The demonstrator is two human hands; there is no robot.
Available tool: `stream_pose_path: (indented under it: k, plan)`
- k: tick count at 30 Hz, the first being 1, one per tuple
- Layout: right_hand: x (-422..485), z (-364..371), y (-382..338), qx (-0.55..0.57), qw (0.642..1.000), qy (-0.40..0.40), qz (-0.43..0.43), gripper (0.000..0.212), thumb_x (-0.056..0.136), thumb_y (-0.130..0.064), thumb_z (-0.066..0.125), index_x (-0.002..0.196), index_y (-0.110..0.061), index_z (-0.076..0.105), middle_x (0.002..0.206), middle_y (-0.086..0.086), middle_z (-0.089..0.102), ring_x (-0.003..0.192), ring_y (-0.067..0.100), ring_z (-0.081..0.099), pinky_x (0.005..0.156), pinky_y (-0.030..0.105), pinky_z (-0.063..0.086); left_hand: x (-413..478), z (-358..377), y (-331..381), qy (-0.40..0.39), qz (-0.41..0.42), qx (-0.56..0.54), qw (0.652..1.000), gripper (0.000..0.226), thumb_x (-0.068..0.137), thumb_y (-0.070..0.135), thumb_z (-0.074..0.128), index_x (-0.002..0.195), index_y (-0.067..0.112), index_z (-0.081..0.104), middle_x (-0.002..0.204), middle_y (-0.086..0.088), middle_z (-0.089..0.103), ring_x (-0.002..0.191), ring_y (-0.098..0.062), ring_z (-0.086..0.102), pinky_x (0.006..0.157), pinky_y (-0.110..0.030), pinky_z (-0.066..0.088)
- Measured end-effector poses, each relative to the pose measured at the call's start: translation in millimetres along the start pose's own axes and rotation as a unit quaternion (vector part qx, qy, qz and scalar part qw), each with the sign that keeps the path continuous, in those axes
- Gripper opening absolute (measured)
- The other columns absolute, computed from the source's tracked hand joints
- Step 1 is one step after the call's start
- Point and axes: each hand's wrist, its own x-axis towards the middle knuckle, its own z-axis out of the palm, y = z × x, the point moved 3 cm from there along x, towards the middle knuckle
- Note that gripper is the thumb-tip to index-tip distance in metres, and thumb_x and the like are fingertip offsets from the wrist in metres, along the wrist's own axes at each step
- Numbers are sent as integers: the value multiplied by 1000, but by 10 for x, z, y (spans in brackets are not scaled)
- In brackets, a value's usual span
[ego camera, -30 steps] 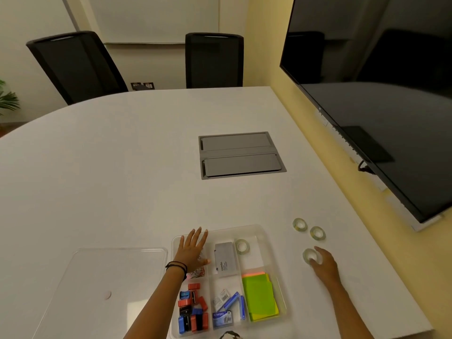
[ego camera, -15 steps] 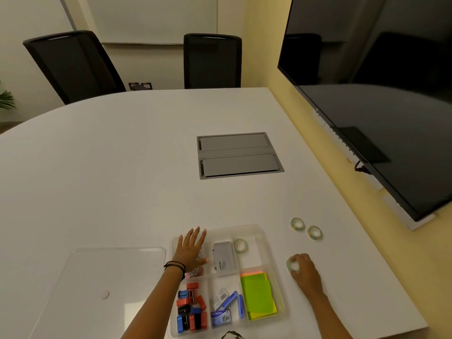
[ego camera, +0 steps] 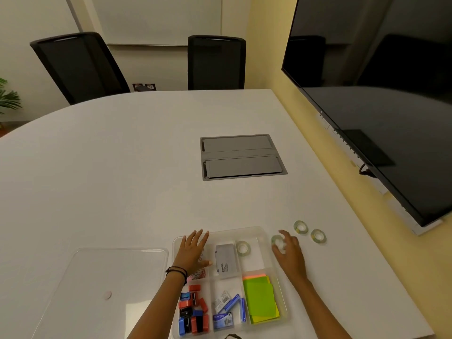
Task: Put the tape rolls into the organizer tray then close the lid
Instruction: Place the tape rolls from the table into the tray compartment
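Observation:
A clear organizer tray (ego camera: 259,230) sits near the table's front edge. One clear tape roll (ego camera: 243,247) lies in its far right compartment. My right hand (ego camera: 288,255) holds another tape roll (ego camera: 276,241) in its fingertips, just at the tray's right rim. Two more tape rolls (ego camera: 300,226) (ego camera: 318,235) lie on the table to the right. My left hand (ego camera: 193,252) rests flat, fingers spread, on the tray's far left corner. The clear lid (ego camera: 102,285) lies flat on the table left of the tray.
The tray also holds a grey box (ego camera: 226,260), green sticky notes (ego camera: 260,299), red and blue clips (ego camera: 193,311) and staple packs (ego camera: 226,311). A grey cable hatch (ego camera: 242,156) is set into the table's middle. A large dark screen (ego camera: 381,99) hangs at the right.
My right hand picked up the nearest tape roll from the table and carried it left to the tray's right rim. My left hand stayed on the tray.

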Motion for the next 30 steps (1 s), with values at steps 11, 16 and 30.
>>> stream_pose_path:
  k: [11, 16, 30]
  plan:
    - [249, 676, -366, -389, 860, -234, -230, 46, 84, -21, 50, 130, -16, 45, 124, 15, 49, 107, 29, 51, 90, 38, 38, -32, -25, 32, 10, 45, -12, 999, 89, 88, 48, 55, 149, 18, -2, 160, -9, -8, 149, -25, -5, 120, -43, -6]
    - [349, 722, -314, -450, 828, -225, -247, 40, 84, -13, 48, 124, -12, 46, 123, 16, 49, 107, 33, 51, 93, 38, 35, -12, -36, 16, 9, 57, -29, 998, 92, 86, 47, 59, 149, 17, -1, 160, -8, -8, 149, -25, -5, 120, -43, -6]
    - [521, 239, -403, -32, 954, -275, -116, 27, 90, -11, 56, 117, -15, 58, 113, 10, 63, 104, 24, 61, 88, 28, 47, 47, 22, -38, 21, 53, -76, 995, 93, 83, 48, 63, 149, 21, 4, 161, -5, 0, 149, -21, -2, 119, -41, -9]
